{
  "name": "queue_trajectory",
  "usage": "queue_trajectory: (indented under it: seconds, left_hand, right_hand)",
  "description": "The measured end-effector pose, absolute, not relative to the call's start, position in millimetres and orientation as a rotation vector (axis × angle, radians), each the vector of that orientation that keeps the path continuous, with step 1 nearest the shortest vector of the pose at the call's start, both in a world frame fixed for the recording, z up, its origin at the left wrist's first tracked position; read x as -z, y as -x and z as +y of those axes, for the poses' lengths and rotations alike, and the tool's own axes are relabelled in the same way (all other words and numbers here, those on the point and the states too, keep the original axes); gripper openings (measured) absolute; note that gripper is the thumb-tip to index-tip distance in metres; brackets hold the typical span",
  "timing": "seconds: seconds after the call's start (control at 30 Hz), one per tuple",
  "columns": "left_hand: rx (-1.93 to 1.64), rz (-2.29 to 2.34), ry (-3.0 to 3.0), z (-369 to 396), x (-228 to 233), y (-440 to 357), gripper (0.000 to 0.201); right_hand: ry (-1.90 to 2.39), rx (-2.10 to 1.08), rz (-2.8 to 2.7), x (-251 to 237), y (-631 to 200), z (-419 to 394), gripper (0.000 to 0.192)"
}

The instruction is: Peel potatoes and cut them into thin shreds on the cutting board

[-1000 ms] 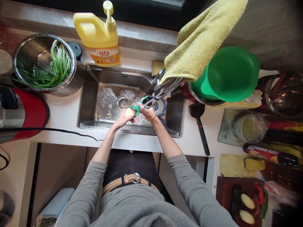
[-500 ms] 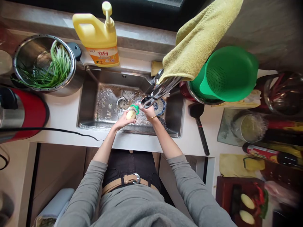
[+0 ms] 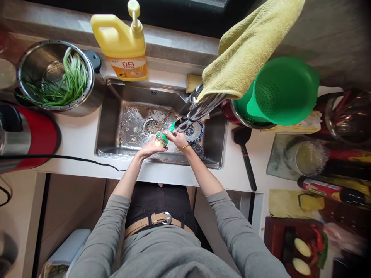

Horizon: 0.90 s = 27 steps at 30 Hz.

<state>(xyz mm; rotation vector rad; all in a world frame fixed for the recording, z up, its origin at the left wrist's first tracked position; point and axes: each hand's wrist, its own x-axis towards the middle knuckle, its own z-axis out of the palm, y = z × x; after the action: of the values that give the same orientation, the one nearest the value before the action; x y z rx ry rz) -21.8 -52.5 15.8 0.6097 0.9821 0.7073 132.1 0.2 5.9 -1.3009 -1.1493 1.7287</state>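
Note:
Over the front of the steel sink (image 3: 139, 88), my left hand (image 3: 150, 148) is closed round a pale, peeled-looking potato (image 3: 158, 143). My right hand (image 3: 177, 139) grips a green peeler (image 3: 161, 139), whose head lies against the potato and covers part of it. The handle's end shows green just under the faucet (image 3: 191, 117). Below both hands the sink floor is wet, with peel scraps by the drain (image 3: 151, 126). A blue-patterned plate (image 3: 194, 131) and a dark mesh scrubber (image 3: 199, 151) lie in the sink to the right of my right hand.
A yellow towel (image 3: 249, 50) hangs over the faucet. Left stand a pot of green onions (image 3: 74, 73) and a yellow detergent jug (image 3: 127, 50). Right are a green colander (image 3: 285, 90), a black spatula (image 3: 245, 154) and a cutting board (image 3: 272, 239) with two peeled potatoes and red peppers.
My right hand has drawn the peeler down and slightly left over the potato, and its wrist has turned. My left hand still holds the potato in nearly the same place.

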Motion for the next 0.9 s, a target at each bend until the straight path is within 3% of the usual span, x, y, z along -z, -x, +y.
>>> queue_trajectory:
  seconds: [0.33, 0.53, 0.63, 0.77, 0.9]
  left_hand:
    - [-0.761, 0.988, -0.533, -47.3, -36.0, 24.6, 0.068]
    - [-0.787, 1.032, -0.362, -46.1, -25.3, 20.7, 0.068]
    - [-0.754, 0.962, -0.292, -44.5, -17.2, 16.9, 0.053]
    - [-0.698, 0.918, -0.302, -43.0, -10.3, 14.2, 0.038]
    - [-0.706, 0.883, -0.355, -44.2, -8.2, 15.6, 0.048]
  right_hand:
    - [1.824, -1.051, -1.405, 30.4, -166.3, 13.4, 0.018]
    - [1.438, -1.368, -0.999, 7.3, -140.3, 9.6, 0.031]
    - [1.286, -1.610, -0.927, -3.2, -131.5, 4.9, 0.028]
    - [1.227, -1.698, -1.016, -8.3, -132.0, -0.3, 0.026]
    - [1.214, -1.688, -1.092, -1.8, -138.4, 1.9, 0.028]
